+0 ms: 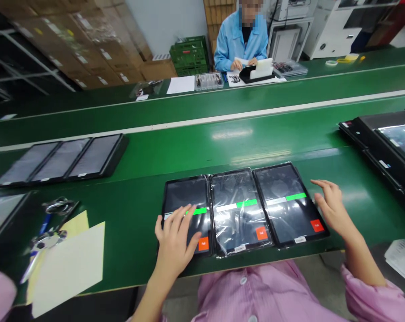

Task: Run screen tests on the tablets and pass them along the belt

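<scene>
Three black tablets lie side by side at the near edge of the green bench: the left tablet (189, 197), the middle tablet (237, 208) in a clear film bag, and the right tablet (286, 201). Each screen shows a green bar and an orange-red button. My left hand (175, 241) lies flat on the left tablet's screen, fingers stretched out, holding nothing. My right hand (330, 205) rests at the right tablet's right edge, fingers spread and open.
Another row of three tablets (64, 158) lies to the far left. Stacked dark trays with tablets (386, 143) stand at the right. Yellow and white papers (68, 264) and a blue tool (44, 228) lie near left. A person in a blue coat (240, 40) works across the green belt (222, 103).
</scene>
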`<state>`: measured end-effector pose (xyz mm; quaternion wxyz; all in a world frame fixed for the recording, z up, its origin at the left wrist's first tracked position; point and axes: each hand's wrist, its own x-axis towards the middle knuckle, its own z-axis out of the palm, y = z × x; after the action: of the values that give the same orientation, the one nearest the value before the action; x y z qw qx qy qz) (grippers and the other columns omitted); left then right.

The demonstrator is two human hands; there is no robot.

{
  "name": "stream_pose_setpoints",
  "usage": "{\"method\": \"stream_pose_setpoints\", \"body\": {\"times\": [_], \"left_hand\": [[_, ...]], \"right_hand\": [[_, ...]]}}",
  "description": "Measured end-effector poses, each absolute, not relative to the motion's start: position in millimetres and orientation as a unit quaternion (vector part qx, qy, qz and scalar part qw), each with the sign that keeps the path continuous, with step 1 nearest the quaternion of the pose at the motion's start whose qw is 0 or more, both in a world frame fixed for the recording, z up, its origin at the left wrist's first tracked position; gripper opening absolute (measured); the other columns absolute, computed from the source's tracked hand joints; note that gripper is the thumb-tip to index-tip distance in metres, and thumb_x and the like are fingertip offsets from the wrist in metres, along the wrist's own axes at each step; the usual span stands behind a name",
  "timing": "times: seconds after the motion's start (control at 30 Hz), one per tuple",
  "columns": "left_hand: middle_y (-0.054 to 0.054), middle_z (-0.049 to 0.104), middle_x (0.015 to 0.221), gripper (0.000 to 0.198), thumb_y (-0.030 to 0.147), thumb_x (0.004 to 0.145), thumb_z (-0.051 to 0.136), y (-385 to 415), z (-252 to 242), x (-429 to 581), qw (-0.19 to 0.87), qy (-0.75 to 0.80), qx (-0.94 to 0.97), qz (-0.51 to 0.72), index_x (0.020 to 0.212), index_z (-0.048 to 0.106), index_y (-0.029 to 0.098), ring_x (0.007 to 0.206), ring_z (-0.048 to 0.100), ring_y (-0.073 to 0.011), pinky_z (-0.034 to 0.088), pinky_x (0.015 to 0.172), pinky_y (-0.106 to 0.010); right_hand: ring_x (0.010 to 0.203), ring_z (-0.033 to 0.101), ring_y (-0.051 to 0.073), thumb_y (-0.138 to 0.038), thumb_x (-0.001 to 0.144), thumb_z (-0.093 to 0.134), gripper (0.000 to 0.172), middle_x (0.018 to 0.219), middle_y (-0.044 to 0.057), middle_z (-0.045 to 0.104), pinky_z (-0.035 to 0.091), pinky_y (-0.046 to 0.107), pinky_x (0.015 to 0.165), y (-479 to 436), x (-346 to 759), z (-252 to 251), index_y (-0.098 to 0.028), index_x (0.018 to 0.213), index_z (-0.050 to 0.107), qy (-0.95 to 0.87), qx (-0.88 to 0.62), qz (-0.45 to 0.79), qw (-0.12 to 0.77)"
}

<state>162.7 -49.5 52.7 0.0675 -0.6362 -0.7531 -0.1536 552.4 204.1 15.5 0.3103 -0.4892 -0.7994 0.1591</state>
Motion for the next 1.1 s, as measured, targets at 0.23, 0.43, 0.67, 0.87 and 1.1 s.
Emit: {"method": "stream_pose_setpoints", "body": {"times": [0.23, 0.43, 0.67, 0.87, 1.1], "left_hand": [[-0.015, 0.035, 0.160, 0.053, 0.043, 0.098, 0.041, 48.1, 75.4, 139.2, -0.060, -0.776, -0.628, -0.013, 0.149, 0.043, 0.027, 0.146, 0.033, -0.0367, 0.019, 0.115, -0.070], [-0.017, 0.055, 0.143, 0.055, 0.048, 0.093, 0.045, 88.1, 85.9, 128.5, -0.125, -0.780, -0.611, 0.060, 0.145, 0.045, 0.028, 0.136, 0.046, -0.0349, 0.010, 0.111, -0.078], [-0.017, 0.065, 0.124, 0.057, 0.046, 0.087, 0.049, 83.6, 91.5, 133.4, -0.126, -0.804, -0.575, 0.087, 0.140, 0.049, 0.026, 0.126, 0.054, -0.0369, 0.014, 0.111, -0.076], [-0.018, 0.068, 0.114, 0.059, 0.043, 0.085, 0.048, 94.2, 95.5, 144.5, -0.102, -0.798, -0.576, 0.148, 0.140, 0.049, 0.022, 0.118, 0.059, -0.0367, 0.016, 0.112, -0.072], [-0.018, 0.071, 0.108, 0.055, 0.043, 0.088, 0.044, 98.4, 100.1, 140.0, -0.098, -0.779, -0.595, 0.173, 0.136, 0.054, 0.018, 0.115, 0.060, -0.0377, 0.020, 0.110, -0.072]], "right_hand": [[0.087, 0.061, 0.026, -0.064, 0.081, 0.059, 0.048, 0.099, 0.010, 0.068, 0.051, 0.042, 0.082, 257.7, 517.0, -3.9, -0.022, 0.100, 0.070, -0.701, -0.498, 0.330, 0.389], [0.075, 0.062, 0.024, -0.065, 0.065, 0.071, 0.050, 0.082, 0.008, 0.069, 0.050, 0.038, 0.071, 251.8, 515.5, -8.6, -0.020, 0.086, 0.069, -0.612, -0.530, 0.413, 0.417], [0.071, 0.062, 0.023, -0.067, 0.060, 0.076, 0.049, 0.073, 0.006, 0.067, 0.051, 0.036, 0.067, 252.4, 516.3, -8.3, -0.021, 0.072, 0.064, -0.595, -0.539, 0.411, 0.432], [0.073, 0.063, 0.024, -0.067, 0.059, 0.077, 0.050, 0.075, 0.007, 0.067, 0.052, 0.037, 0.070, 251.1, 517.8, -6.4, -0.021, 0.072, 0.064, -0.598, -0.545, 0.411, 0.420], [0.071, 0.061, 0.023, -0.063, 0.062, 0.076, 0.045, 0.073, 0.005, 0.066, 0.050, 0.033, 0.065, 249.6, 515.1, -4.4, -0.021, 0.075, 0.065, -0.594, -0.537, 0.426, 0.422]]}}
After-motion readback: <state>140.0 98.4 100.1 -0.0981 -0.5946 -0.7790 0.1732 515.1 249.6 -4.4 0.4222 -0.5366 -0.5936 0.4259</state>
